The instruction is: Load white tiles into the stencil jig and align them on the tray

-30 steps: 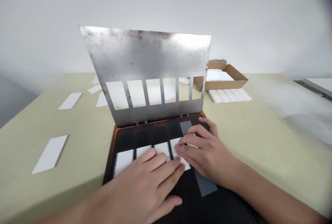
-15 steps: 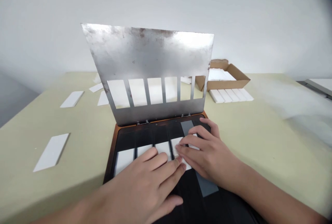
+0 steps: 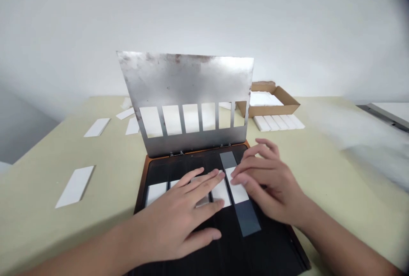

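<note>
Take the white piece (image 3: 239, 193) on the black base (image 3: 228, 250) by its long edges as probably light and stiff, with left hand (image 3: 175, 218) spread over neighbouring pieces (image 3: 221, 192) and right hand (image 3: 276, 182) curled, pinch unclear.

Pale-yellow tbl (image 3: 332, 182) carries blk base (image 3: 271, 246) w/ orange edge approx. ctr; cardboard box (image 3: 275, 110) twd back R; row of white blocks (image 3: 278, 122) just in front; several loose white pcs (image 3: 75, 186) lie scattered on L.
</note>
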Demonstrator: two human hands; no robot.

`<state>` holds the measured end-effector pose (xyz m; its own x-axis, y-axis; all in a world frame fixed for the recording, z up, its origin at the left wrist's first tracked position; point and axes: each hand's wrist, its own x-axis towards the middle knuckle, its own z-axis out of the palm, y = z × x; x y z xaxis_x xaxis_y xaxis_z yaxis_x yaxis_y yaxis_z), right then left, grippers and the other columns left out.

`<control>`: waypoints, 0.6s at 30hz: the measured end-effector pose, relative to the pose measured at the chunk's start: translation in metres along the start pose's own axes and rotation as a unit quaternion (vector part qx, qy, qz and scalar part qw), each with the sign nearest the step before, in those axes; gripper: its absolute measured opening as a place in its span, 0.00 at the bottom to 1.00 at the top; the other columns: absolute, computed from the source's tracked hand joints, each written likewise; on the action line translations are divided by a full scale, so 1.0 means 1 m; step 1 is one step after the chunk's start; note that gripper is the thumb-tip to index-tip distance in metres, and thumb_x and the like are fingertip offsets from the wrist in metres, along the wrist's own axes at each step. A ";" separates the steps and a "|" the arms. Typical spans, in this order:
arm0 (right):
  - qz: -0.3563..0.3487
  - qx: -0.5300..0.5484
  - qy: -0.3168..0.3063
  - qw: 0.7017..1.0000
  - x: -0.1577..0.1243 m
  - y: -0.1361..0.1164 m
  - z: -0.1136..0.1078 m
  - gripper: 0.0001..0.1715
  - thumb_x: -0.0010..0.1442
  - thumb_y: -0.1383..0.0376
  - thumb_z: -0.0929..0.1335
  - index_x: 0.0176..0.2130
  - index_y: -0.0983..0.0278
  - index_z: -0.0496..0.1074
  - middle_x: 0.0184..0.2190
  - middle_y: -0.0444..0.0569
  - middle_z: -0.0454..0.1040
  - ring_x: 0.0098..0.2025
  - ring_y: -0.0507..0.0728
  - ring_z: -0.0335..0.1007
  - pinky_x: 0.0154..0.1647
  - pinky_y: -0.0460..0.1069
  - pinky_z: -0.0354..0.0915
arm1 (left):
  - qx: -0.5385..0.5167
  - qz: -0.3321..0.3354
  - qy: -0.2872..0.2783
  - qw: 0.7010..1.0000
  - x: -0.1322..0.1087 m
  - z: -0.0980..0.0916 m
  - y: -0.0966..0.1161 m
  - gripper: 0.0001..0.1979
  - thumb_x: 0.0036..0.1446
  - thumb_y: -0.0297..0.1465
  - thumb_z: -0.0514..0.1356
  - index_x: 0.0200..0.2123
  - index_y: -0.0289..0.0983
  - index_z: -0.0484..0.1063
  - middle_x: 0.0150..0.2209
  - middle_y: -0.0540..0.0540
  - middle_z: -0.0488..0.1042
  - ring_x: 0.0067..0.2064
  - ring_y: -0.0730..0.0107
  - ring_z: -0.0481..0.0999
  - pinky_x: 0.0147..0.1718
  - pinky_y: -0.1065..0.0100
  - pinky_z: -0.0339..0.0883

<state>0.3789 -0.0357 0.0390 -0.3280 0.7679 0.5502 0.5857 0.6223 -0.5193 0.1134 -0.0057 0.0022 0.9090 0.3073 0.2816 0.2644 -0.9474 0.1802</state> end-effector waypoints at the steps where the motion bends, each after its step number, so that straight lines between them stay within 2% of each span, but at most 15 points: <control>1: 0.007 -0.001 0.028 1.000 0.002 0.001 -0.007 0.17 0.73 0.68 0.66 0.32 0.58 0.79 0.34 0.41 0.83 0.43 0.56 0.72 0.67 0.63 0.53 | -0.006 0.004 -0.005 1.000 0.002 0.000 -0.001 0.18 0.74 0.40 0.58 0.60 0.39 0.74 0.70 0.35 0.67 0.72 0.48 0.66 0.69 0.42 0.60; 3: 0.017 0.001 0.063 0.998 0.003 0.008 -0.017 0.18 0.74 0.68 0.65 0.35 0.57 0.81 0.35 0.42 0.83 0.42 0.56 0.73 0.63 0.63 0.58 | -0.021 0.006 -0.007 1.000 0.005 -0.002 0.000 0.16 0.74 0.39 0.58 0.58 0.39 0.75 0.66 0.37 0.73 0.67 0.50 0.72 0.68 0.45 0.62; 5: 0.018 0.001 0.061 0.998 -0.001 0.020 -0.020 0.18 0.74 0.67 0.66 0.35 0.57 0.81 0.36 0.43 0.83 0.42 0.57 0.73 0.58 0.62 0.62 | -0.041 0.006 -0.008 0.999 0.009 -0.005 0.001 0.13 0.74 0.36 0.58 0.55 0.38 0.76 0.61 0.38 0.77 0.63 0.52 0.75 0.64 0.50 0.65; 8: 0.010 -0.016 0.036 0.999 -0.014 0.043 -0.013 0.14 0.73 0.66 0.68 0.37 0.57 0.82 0.37 0.43 0.84 0.43 0.58 0.72 0.55 0.61 0.64 | -0.062 0.006 -0.025 0.998 0.015 -0.010 0.003 0.11 0.73 0.33 0.58 0.53 0.37 0.76 0.54 0.40 0.78 0.56 0.55 0.76 0.58 0.55 0.66; 13: 0.008 -0.025 0.047 0.999 -0.034 0.070 0.004 0.12 0.72 0.67 0.68 0.39 0.58 0.82 0.41 0.46 0.83 0.47 0.60 0.71 0.54 0.61 0.65 | -0.043 -0.004 -0.045 0.998 0.032 -0.017 0.004 0.10 0.75 0.34 0.57 0.43 0.39 0.76 0.45 0.46 0.79 0.46 0.61 0.76 0.54 0.55 0.60; 15: 0.006 -0.022 0.047 0.999 -0.037 0.074 0.006 0.10 0.71 0.68 0.69 0.41 0.58 0.82 0.44 0.47 0.82 0.49 0.60 0.71 0.55 0.61 0.66 | -0.034 -0.010 -0.043 0.998 0.039 -0.017 0.005 0.10 0.75 0.35 0.57 0.45 0.39 0.76 0.43 0.47 0.79 0.45 0.62 0.76 0.52 0.56 0.60; 18: 0.001 -0.015 0.050 0.999 -0.038 0.074 0.005 0.11 0.69 0.70 0.69 0.46 0.58 0.81 0.46 0.48 0.81 0.51 0.60 0.70 0.56 0.60 0.67 | -0.010 -0.022 0.015 1.000 0.045 -0.013 0.006 0.10 0.74 0.33 0.57 0.52 0.39 0.76 0.48 0.44 0.79 0.49 0.59 0.74 0.52 0.56 0.59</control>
<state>0.4310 -0.0183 -0.0233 -0.2526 0.7496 0.6118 0.6094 0.6144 -0.5011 0.1515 0.0041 0.0282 0.8868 0.3506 0.3012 0.2966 -0.9314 0.2111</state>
